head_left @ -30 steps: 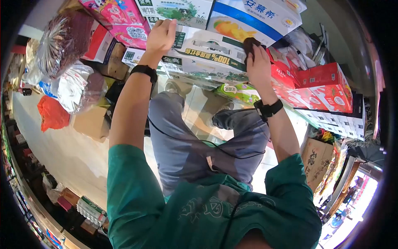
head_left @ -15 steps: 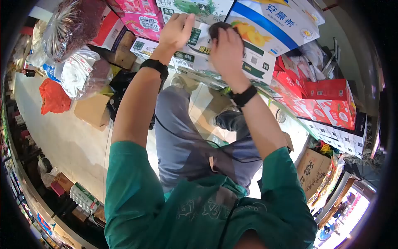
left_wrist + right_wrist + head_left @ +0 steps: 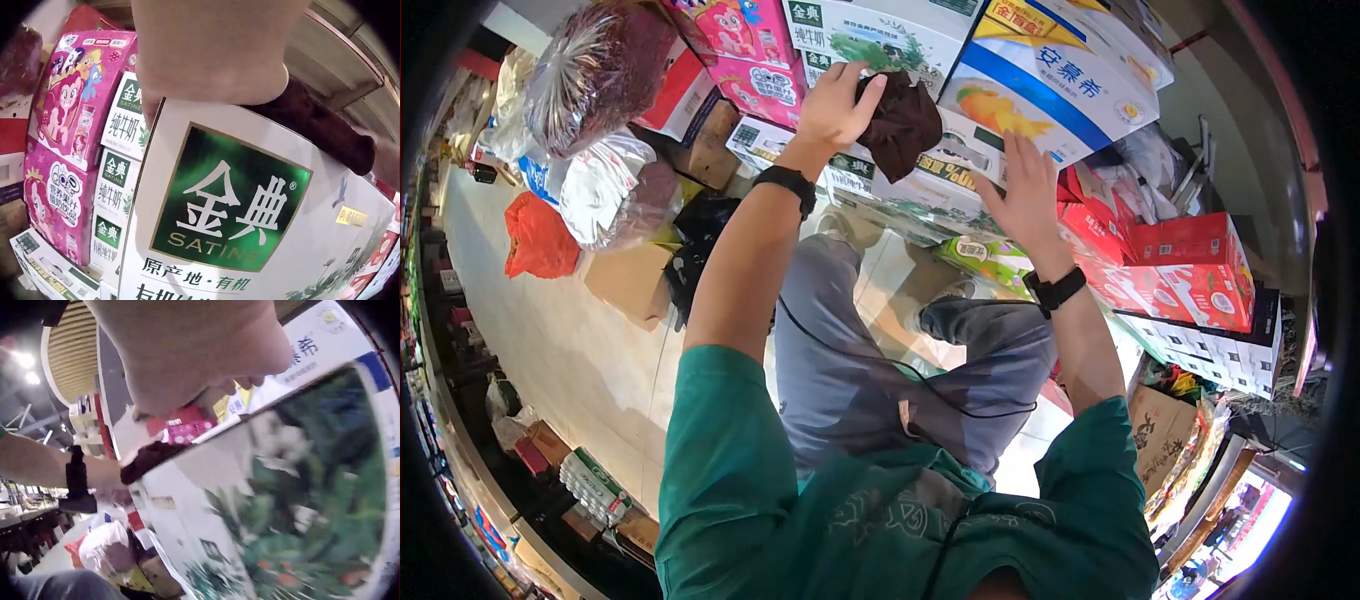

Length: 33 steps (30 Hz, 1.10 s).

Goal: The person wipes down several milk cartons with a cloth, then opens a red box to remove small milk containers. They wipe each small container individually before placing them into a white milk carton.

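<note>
My left hand is on the near end of a white milk carton with a green label. A crumpled dark brown cloth bunches at its thumb and fingers and spreads over the carton's top. In the left wrist view the cloth runs along the carton's upper edge. My right hand, fingers spread and straight, is at the carton's right end with nothing in it. The right wrist view shows that hand above the carton's printed side.
Behind stand a blue-and-white yogurt carton, another white milk carton and pink cartons. Red boxes are stacked at right. Filled plastic bags and a brown cardboard box lie at left. A green box sits low under the carton.
The right hand carried the brown cloth leftward across the carton top to the left hand. The cloth is now at the left hand, and the right hand has moved back right without it.
</note>
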{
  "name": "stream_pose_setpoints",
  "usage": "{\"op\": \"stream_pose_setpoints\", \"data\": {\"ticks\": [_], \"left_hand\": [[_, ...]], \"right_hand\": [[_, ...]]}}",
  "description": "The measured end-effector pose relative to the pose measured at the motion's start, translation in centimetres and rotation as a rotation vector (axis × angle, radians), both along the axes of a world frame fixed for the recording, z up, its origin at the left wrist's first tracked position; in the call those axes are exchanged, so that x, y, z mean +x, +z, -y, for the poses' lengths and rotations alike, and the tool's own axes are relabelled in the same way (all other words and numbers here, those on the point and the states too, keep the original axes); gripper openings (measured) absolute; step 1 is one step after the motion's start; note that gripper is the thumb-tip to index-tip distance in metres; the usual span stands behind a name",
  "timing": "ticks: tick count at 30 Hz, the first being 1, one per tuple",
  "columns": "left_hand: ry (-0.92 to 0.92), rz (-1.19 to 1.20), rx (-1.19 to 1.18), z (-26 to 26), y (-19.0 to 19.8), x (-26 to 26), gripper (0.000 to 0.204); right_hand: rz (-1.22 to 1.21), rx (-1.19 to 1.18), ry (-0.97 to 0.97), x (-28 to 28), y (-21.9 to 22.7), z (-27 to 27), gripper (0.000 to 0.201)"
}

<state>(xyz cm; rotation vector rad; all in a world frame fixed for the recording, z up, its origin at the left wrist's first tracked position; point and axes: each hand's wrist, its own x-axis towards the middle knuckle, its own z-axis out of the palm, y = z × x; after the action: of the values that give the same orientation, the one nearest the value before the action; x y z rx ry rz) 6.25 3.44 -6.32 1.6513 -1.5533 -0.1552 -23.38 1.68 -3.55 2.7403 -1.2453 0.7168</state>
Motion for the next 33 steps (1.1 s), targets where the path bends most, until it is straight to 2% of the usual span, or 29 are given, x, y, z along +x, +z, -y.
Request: {"op": "stream_pose_setpoints", "data": {"ticks": [2, 6, 7, 10, 12, 17, 20, 24, 26, 28, 30, 31, 32, 33], "left_hand": [[0.029, 0.107, -0.078, -0.1, 0.2, -0.3, 0.041], [-0.004, 0.184, -0.258, 0.1, 0.6, 0.4, 0.040], [-0.015, 0.210, -0.255, -0.3, 1.9, -0.4, 0.042], [-0.210, 0.140, -0.113, -1.0, 4.1, -4.1, 0.046], [-0.053, 0.497, -0.033, -1.4, 1.9, -7.5, 0.050], [-0.120, 0.419, -0.119, -1.4, 0.4, -10.9, 0.047], [-0.221, 0.355, -0.100, -1.5, 0.9, -9.3, 0.043], [-0.111, 0.363, -0.113, -1.8, 0.8, -2.8, 0.035], [0.039, 0.211, -0.081, -2.3, 0.2, 0.2, 0.031], [0.167, -0.319, 0.320, -2.6, 0.1, 2.5, 0.030], [-0.020, -1.025, 0.251, -2.7, -4.7, 5.2, 0.032], [-0.132, -1.343, 0.142, -2.7, -5.8, 5.2, 0.035], [-0.102, -1.485, 0.137, -2.5, -7.1, 4.8, 0.041], [-0.113, -1.532, 0.150, -2.8, -7.4, 4.3, 0.041]], "right_hand": [[-0.127, -0.015, -0.083, -0.6, -0.9, -0.2, 0.077], [-0.095, -0.030, -0.072, -0.5, -0.8, 0.0, 0.074], [-0.086, -0.035, -0.067, -0.6, -1.0, 0.3, 0.073], [-0.083, -0.037, -0.066, -0.8, -1.4, 0.5, 0.070], [-0.084, -0.034, -0.071, -0.8, -1.6, 0.6, 0.069], [-0.084, -0.021, -0.078, -0.7, -1.6, 0.3, 0.067], [-0.097, -0.019, -0.074, -0.9, -1.8, 0.6, 0.066], [-0.081, -0.029, -0.054, -1.1, -1.9, 0.7, 0.065], [-0.079, -0.037, -0.053, -0.9, -1.8, 0.5, 0.065], [-0.092, -0.047, -0.064, -0.8, -1.8, 0.4, 0.065], [-0.098, -0.051, -0.072, -0.6, -1.8, 0.5, 0.065], [-0.102, -0.048, -0.073, -0.6, -1.8, 0.5, 0.065], [-0.107, -0.043, -0.073, -0.7, -1.8, 0.5, 0.066], [-0.116, -0.037, -0.078, -0.7, -1.8, 0.4, 0.066]]}}
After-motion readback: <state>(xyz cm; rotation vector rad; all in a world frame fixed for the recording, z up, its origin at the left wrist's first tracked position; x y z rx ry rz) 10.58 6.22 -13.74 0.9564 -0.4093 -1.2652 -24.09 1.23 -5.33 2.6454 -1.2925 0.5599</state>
